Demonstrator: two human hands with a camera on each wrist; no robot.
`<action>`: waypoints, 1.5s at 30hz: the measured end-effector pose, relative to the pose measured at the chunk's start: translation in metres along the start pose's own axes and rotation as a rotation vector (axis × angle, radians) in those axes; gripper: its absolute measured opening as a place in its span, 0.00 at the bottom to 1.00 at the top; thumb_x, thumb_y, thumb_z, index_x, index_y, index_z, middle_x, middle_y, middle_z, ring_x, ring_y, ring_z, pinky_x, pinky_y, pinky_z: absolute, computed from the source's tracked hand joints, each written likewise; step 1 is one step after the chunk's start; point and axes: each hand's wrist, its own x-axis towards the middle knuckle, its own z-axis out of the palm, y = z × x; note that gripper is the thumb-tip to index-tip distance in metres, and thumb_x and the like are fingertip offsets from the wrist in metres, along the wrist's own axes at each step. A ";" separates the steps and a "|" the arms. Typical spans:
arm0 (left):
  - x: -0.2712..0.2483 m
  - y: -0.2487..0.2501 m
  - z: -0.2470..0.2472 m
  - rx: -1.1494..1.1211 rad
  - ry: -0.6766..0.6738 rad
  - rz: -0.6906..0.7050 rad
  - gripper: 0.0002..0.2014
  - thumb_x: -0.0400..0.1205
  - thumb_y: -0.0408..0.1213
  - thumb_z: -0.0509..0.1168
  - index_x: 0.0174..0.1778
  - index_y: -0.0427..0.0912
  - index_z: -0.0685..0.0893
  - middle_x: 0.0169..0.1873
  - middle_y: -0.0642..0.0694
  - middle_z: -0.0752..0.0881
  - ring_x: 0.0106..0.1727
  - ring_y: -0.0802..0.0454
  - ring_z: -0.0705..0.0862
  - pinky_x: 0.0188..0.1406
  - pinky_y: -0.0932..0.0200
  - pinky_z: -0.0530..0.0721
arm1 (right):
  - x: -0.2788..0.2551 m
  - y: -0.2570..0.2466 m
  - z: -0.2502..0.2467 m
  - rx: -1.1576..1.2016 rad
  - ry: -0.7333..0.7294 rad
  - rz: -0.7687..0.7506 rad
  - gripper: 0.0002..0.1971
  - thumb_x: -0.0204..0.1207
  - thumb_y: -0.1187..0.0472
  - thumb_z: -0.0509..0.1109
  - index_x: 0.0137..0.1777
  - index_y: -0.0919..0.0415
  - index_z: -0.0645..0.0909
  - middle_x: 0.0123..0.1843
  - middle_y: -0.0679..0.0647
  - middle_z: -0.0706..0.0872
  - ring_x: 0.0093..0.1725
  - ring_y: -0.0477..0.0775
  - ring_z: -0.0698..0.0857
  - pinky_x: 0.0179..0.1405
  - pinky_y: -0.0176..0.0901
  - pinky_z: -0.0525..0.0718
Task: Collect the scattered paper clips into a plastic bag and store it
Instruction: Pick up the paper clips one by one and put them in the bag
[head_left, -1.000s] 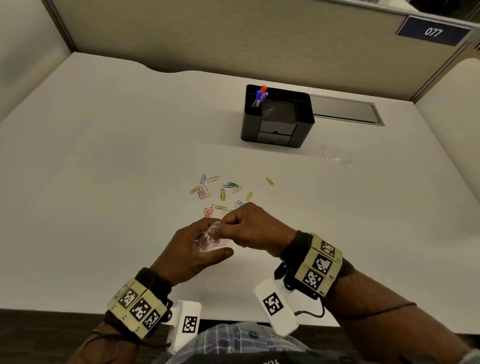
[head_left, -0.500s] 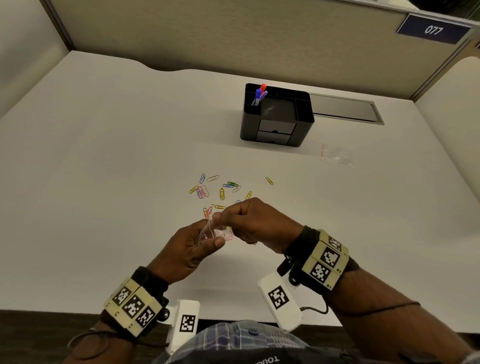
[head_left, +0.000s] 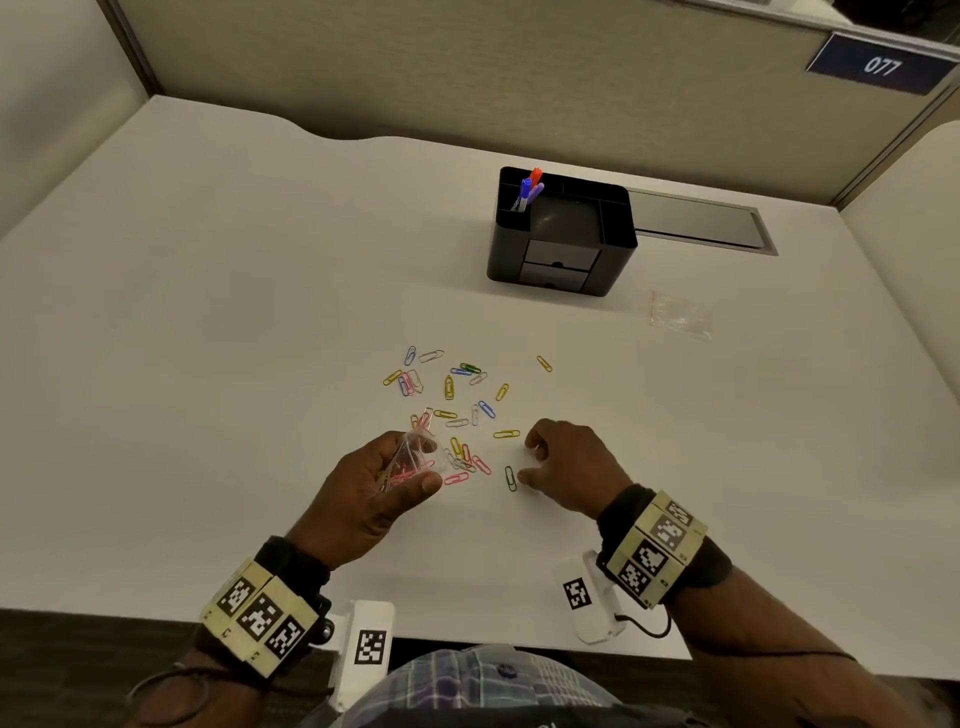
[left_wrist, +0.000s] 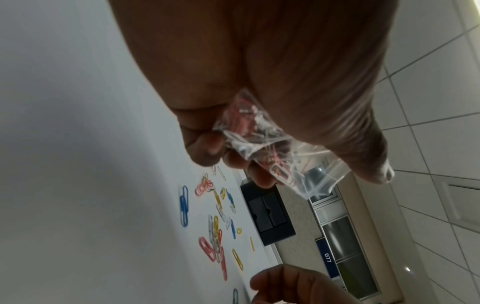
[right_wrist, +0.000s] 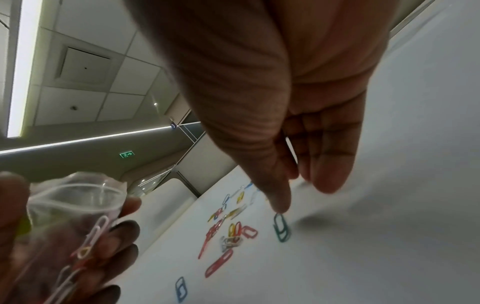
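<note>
My left hand (head_left: 427, 465) grips a small clear plastic bag (head_left: 405, 460) with a few pink and pale clips inside, its mouth facing up and away from me. The left wrist view shows the bag (left_wrist: 259, 139) pinched between thumb and fingers. Several coloured paper clips (head_left: 452, 395) lie scattered on the white desk (head_left: 208, 364) beyond and between my hands. My right hand (head_left: 525, 461) is low over the desk and holds nothing. Its thumb tip is right beside a green clip (head_left: 510, 478); the right wrist view shows the same green clip (right_wrist: 281, 229).
A black desk organizer (head_left: 563, 234) with pens and two small drawers stands at the back. A second empty clear bag (head_left: 680, 314) lies to its right. A grey cable hatch (head_left: 696, 221) is set into the desk behind it. Cubicle walls enclose the desk.
My right hand has let go of the bag's mouth and moved right and down to the desk by the green clip. My left hand still holds the bag.
</note>
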 end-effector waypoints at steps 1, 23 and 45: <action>0.000 0.000 0.000 0.005 0.006 0.001 0.38 0.58 0.79 0.62 0.51 0.53 0.80 0.46 0.79 0.84 0.51 0.75 0.83 0.43 0.82 0.76 | 0.001 0.000 0.003 -0.006 0.026 -0.017 0.22 0.74 0.55 0.75 0.66 0.57 0.76 0.61 0.55 0.80 0.57 0.56 0.82 0.56 0.45 0.80; -0.003 -0.004 -0.009 0.047 0.049 0.005 0.33 0.60 0.79 0.60 0.50 0.59 0.78 0.46 0.82 0.83 0.50 0.78 0.82 0.44 0.82 0.77 | 0.017 -0.061 0.033 -0.165 0.034 -0.189 0.12 0.80 0.58 0.65 0.59 0.64 0.79 0.57 0.61 0.81 0.55 0.61 0.82 0.45 0.46 0.74; 0.005 -0.013 -0.007 0.008 0.010 -0.006 0.36 0.57 0.77 0.64 0.53 0.56 0.79 0.46 0.76 0.85 0.51 0.70 0.85 0.42 0.79 0.80 | -0.011 -0.071 -0.043 0.852 -0.193 -0.147 0.03 0.74 0.70 0.73 0.45 0.67 0.82 0.38 0.57 0.86 0.37 0.52 0.87 0.36 0.41 0.87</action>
